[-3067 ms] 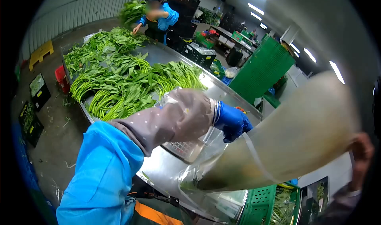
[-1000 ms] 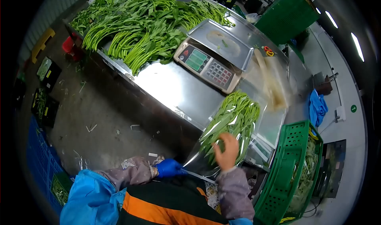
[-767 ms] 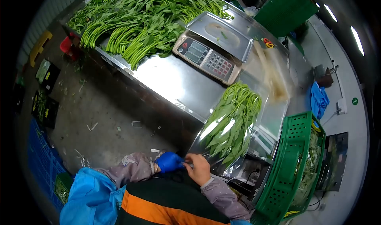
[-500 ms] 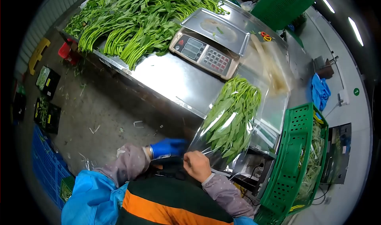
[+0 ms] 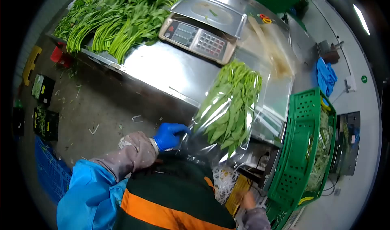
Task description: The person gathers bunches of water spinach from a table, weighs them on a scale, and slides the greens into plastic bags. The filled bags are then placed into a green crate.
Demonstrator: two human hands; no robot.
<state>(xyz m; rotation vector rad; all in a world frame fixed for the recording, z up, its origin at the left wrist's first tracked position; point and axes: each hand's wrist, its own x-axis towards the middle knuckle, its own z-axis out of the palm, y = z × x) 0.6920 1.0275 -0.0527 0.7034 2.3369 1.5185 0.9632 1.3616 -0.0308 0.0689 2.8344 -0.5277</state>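
Note:
A clear plastic bag (image 5: 196,146) of leafy green stems (image 5: 227,116) lies at the near edge of the steel table, its open end toward me. My left hand (image 5: 167,136), in a blue glove, pinches the bag's left edge between thumb and fingers. Low on the right, my bare right hand (image 5: 247,199) reaches down beside a yellow panel (image 5: 237,193) and a heap of thin white strips (image 5: 224,182). Its fingers are blurred and partly hidden.
On the steel table (image 5: 162,73) stand a scale (image 5: 197,39) and a large pile of greens (image 5: 118,15). Flat plastic bags (image 5: 270,96) and scissors (image 5: 265,19) lie at right. A green crate (image 5: 294,149) of bagged greens flanks the table; dark crates (image 5: 45,122) sit on the floor.
My right hand has left the bag's mouth and dropped down and right to the white strips. The left hand is now at the bag's edge. The view has shifted slightly.

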